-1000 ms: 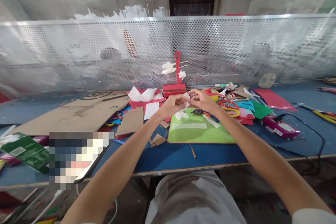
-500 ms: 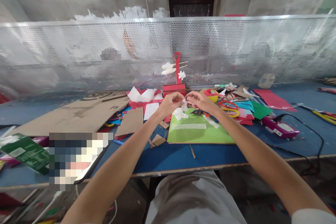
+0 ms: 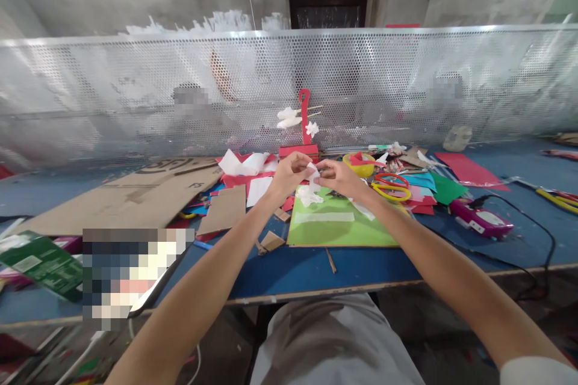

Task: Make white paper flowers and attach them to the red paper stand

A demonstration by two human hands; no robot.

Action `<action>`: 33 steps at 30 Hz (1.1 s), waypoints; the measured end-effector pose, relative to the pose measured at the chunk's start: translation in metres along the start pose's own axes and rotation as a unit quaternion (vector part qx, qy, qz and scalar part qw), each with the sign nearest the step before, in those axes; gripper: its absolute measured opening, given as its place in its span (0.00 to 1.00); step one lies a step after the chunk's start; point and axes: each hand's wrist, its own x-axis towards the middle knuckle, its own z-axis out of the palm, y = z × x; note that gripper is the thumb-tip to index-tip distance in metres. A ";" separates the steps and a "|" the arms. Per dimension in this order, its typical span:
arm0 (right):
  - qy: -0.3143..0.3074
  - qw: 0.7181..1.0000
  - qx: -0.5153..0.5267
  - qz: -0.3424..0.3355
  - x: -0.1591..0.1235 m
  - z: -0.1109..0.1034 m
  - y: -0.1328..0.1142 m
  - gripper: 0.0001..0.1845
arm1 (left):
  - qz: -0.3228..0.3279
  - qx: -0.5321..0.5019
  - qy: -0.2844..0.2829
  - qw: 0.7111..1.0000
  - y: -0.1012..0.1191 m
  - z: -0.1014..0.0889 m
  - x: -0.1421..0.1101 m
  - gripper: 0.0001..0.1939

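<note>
Between the fingertips of my left hand (image 3: 289, 175) and my right hand (image 3: 339, 178) is a small piece of white paper (image 3: 312, 172), pinched from both sides. Crumpled white paper (image 3: 309, 195) shows just below it, over a lime-green sheet (image 3: 347, 234). A straight white strip (image 3: 324, 216) lies flat on that sheet. Behind my hands stands a red stand (image 3: 304, 114) with a hooked top, carrying white paper shapes (image 3: 289, 122) on thin sticks and a white paper flower (image 3: 312, 129).
Cardboard (image 3: 121, 192) covers the left of the blue table. To the right lie red-and-yellow scissors (image 3: 392, 186), a yellow tape roll (image 3: 359, 165) and a purple device (image 3: 483, 219) with a black cord. A perforated metal screen (image 3: 383, 84) runs along the back.
My right hand has turned and dropped slightly, with its fingers more curled. More of the white paper between my hands now shows.
</note>
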 end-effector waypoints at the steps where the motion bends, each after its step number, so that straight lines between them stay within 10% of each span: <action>1: 0.001 1.000 -0.008 -0.002 0.000 -0.001 0.000 0.18 | 0.003 0.004 0.000 1.000 -0.001 0.000 0.000 0.11; 33: 0.014 0.996 -0.085 -0.027 0.004 -0.009 0.007 0.09 | 0.093 0.177 -0.017 0.980 -0.008 -0.003 -0.001 0.11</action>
